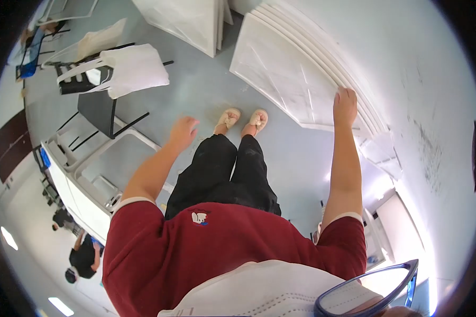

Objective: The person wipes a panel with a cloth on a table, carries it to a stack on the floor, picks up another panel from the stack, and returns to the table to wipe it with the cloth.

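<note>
1. Boards (313,52) are leaning in a stack at 1 o'clock, edges lying close together, beside the wall (426,100), which is curving round from 1 to 4 o'clock.
2. Front board (280,74) is presenting its pale face toward the wearer. Whitish streaks are showing on it; whether these are scratches or reflections cannot be determined.
3. Right hand (345,108) is reaching to 2 o'clock. Its fingers are bending narrowly over the front board's edge and holding it; firmness of grasp cannot be told.
4. Left hand (182,133) is hanging at 10 o'clock above the floor (190,87), well apart from the stack. It is appearing blurred, fingers loosely curved and half wide.
5. Further panels (185,20) are standing between 11 and 12 o'clock, apart from the first group.
6. Shoes (229,118) are pointing to 12 o'clock, side by side, below black trousers (211,164). Red shirt (238,238) is filling 6 o'clock.
7. White bag (140,68) is lying toward 10 o'clock, just beside a black chair (97,112); whether it is resting on that chair is unclear.
8. Table (74,195) is standing between 8 and 9 o'clock. Two people (83,259) are showing beyond it, near 8.
9. Mask (248,290) is occupying 6 o'clock.
</note>
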